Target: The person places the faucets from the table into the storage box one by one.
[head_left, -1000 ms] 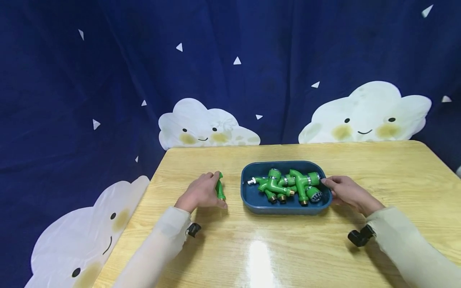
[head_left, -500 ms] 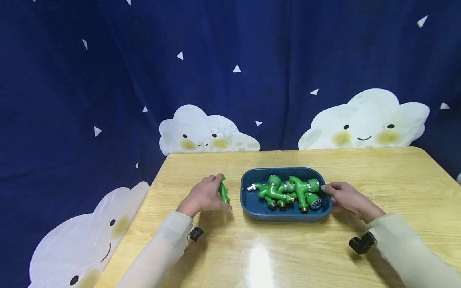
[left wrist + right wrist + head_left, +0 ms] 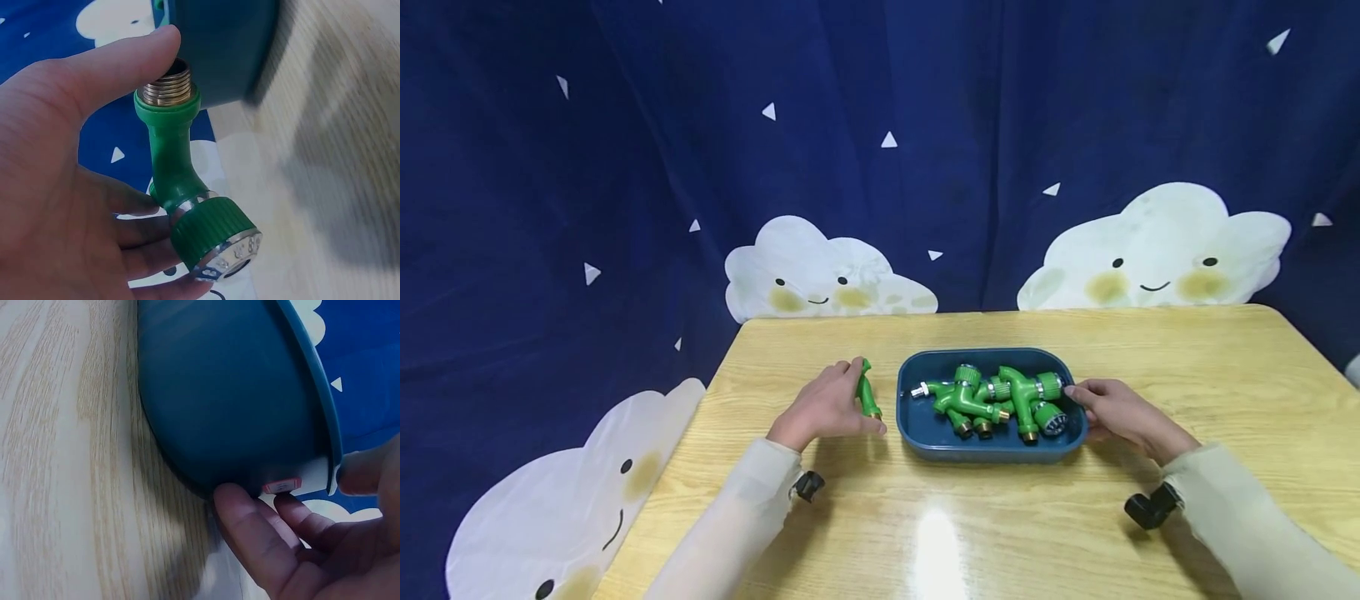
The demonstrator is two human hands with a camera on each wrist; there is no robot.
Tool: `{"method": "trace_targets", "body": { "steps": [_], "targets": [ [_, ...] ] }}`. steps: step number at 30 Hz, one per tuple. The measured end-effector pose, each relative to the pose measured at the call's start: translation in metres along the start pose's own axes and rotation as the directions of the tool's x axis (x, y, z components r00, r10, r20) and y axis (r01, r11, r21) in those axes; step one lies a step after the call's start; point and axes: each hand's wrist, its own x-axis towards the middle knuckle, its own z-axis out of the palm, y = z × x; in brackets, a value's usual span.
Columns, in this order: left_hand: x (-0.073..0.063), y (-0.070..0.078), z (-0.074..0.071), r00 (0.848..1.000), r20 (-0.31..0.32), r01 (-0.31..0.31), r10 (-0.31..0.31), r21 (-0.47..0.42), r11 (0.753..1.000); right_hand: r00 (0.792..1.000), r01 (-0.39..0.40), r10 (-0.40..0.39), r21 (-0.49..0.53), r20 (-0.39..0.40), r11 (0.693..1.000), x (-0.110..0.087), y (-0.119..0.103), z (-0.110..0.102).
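Observation:
My left hand [image 3: 827, 404] holds a green plastic tap [image 3: 868, 398] just left of a dark blue bin [image 3: 992, 455]. In the left wrist view the tap [image 3: 172, 156] hangs with its brass threaded end up by the thumb and its ribbed green knob down by the fingers. At the bin's right end my right hand [image 3: 1123, 412] grips the wall. The right wrist view shows the thumb at the rim and the fingers under and against the outside of the bin [image 3: 231, 387]. Several green taps [image 3: 1026, 400] lie jumbled inside the bin.
The bin stands on a light wooden table [image 3: 1187, 350], which reflects a bright glare near the front. Behind the table hangs a navy curtain [image 3: 820, 167] with white cloud and triangle prints. A small label [image 3: 282, 485] is on the bin's end wall.
My left hand has brought the tap slightly right, closer to the bin. The right hand keeps its grip on the bin. The head view has tilted up a little.

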Motion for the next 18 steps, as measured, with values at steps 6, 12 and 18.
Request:
{"method": "trace_targets", "body": {
  "steps": [6,12,18],
  "targets": [
    [-0.0040,-0.0010,-0.0030,1.000,0.008,0.015,-0.015,-0.002,1.000,1.000,0.007,-0.007,0.016,0.007,1.000,0.0014,0.0016,-0.0011],
    [-0.0051,-0.0021,-0.0068,1.000,0.008,0.016,-0.016,-0.004,1.000,1.000,0.016,-0.016,0.018,0.007,1.000,0.0021,0.0010,-0.0005],
    [-0.0033,0.0035,-0.0107,0.999,-0.040,-0.021,0.021,-0.005,1.000,1.000,0.026,-0.026,-0.008,-0.007,1.000,-0.0016,0.0044,-0.0003]
  ]
}}
